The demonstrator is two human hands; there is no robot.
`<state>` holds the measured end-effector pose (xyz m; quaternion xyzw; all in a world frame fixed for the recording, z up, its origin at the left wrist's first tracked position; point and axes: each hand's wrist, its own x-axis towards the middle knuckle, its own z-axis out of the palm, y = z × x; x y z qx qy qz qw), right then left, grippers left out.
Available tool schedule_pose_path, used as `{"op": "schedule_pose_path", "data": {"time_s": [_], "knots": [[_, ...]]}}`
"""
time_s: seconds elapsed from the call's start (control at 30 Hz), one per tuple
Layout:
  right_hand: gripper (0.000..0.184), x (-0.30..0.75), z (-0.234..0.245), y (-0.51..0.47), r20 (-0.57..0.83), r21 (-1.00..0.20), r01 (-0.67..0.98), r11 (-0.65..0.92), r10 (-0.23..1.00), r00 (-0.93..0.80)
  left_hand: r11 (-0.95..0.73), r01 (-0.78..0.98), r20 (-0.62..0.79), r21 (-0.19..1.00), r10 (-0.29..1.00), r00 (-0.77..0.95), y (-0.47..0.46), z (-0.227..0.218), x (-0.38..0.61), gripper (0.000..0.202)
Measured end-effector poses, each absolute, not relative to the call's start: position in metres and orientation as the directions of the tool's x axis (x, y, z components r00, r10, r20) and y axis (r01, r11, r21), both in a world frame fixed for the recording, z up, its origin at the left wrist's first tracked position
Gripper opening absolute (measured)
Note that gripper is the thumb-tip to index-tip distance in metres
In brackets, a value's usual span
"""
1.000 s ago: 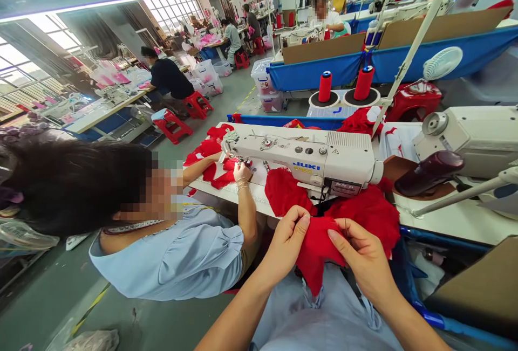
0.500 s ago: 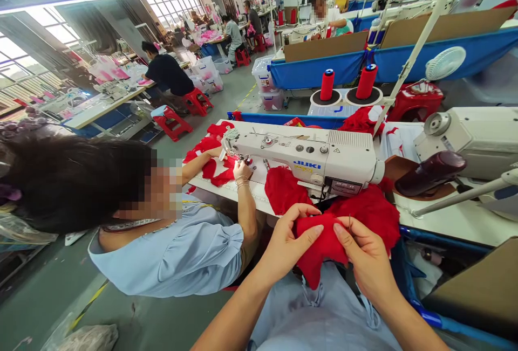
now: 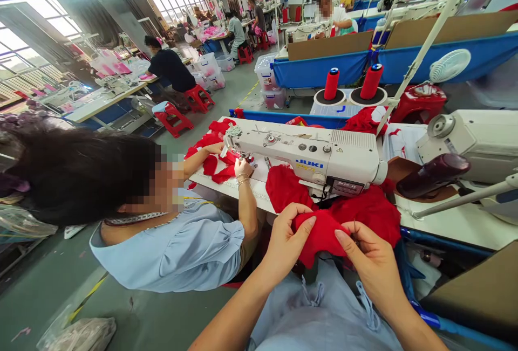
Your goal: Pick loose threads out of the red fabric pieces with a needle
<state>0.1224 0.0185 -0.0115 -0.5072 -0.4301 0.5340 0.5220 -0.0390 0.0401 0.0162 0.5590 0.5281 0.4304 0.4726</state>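
Observation:
A piece of red fabric (image 3: 322,236) is stretched between my two hands above my lap. My left hand (image 3: 288,240) pinches its left side between thumb and fingers. My right hand (image 3: 366,251) grips the right edge with thumb and forefinger, and a thin dark item, too small to name, shows by the fingertips. Just beyond my hands, a pile of red fabric (image 3: 370,211) hangs over the table edge. More red cloth (image 3: 285,185) lies bunched against the white sewing machine (image 3: 299,149).
To my left a co-worker in a light blue top (image 3: 170,251) sits close, hands on red pieces under the machine needle. Red thread cones (image 3: 371,82) stand behind the machine. A dark bottle (image 3: 435,174) lies at right by a second machine (image 3: 481,138). A thread stand pole (image 3: 429,43) rises there.
The red fabric's lower point has swung up and the piece is pulled flatter between my hands. Both hands keep their grip. The view has shifted slightly.

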Motion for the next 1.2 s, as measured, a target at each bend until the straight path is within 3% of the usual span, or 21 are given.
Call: {"op": "schedule_pose_path", "data": {"time_s": [0.17,0.23,0.4,0.5,0.67,0.73,0.87,0.93,1.03,1.2], "knots": [[0.021,0.125,-0.007,0.016,0.027,-0.993,-0.11,0.032,0.999,0.046,-0.241,0.439,0.252,0.866,0.967,0.033,0.037,0.005,-0.039,0.011],[0.022,0.125,-0.005,0.016,0.087,-0.995,-0.043,0.088,0.996,0.026,-0.263,0.434,0.278,0.862,0.96,0.03,0.036,0.002,-0.038,0.014],[0.017,0.12,-0.011,0.017,0.276,-0.941,0.203,0.272,0.961,-0.01,-0.038,-0.005,0.038,0.999,0.994,0.098,0.037,0.0,-0.035,0.015],[0.026,0.117,-0.02,0.018,0.351,-0.88,0.343,0.328,0.936,0.003,0.125,-0.252,-0.091,0.96,0.985,0.144,0.036,-0.001,-0.033,0.02],[0.013,0.117,-0.018,0.016,0.466,-0.814,0.395,0.425,0.885,0.008,0.199,-0.427,-0.141,0.882,0.976,0.164,0.03,0.003,-0.028,0.041],[0.009,0.117,-0.01,0.016,0.44,-0.826,0.391,0.405,0.898,-0.002,0.197,-0.383,-0.153,0.903,0.978,0.142,0.029,0.006,-0.028,0.05],[0.023,0.121,0.0,0.019,0.188,-0.949,0.247,0.197,0.98,-0.058,0.218,-0.235,-0.207,0.947,0.976,0.069,0.035,0.008,-0.033,0.029],[0.032,0.123,-0.001,0.022,0.026,-0.997,0.068,0.033,0.995,-0.096,0.27,-0.26,-0.259,0.927,0.963,0.076,0.039,0.007,-0.037,0.034],[0.035,0.127,-0.004,0.027,-0.108,-0.981,-0.152,-0.118,0.991,-0.076,0.357,-0.379,-0.333,0.854,0.934,0.13,0.044,0.007,-0.043,0.042],[0.04,0.128,0.0,0.033,-0.17,-0.961,-0.227,-0.159,0.985,0.029,0.436,-0.415,-0.353,0.799,0.898,0.264,0.05,0.01,-0.049,0.045]]}}
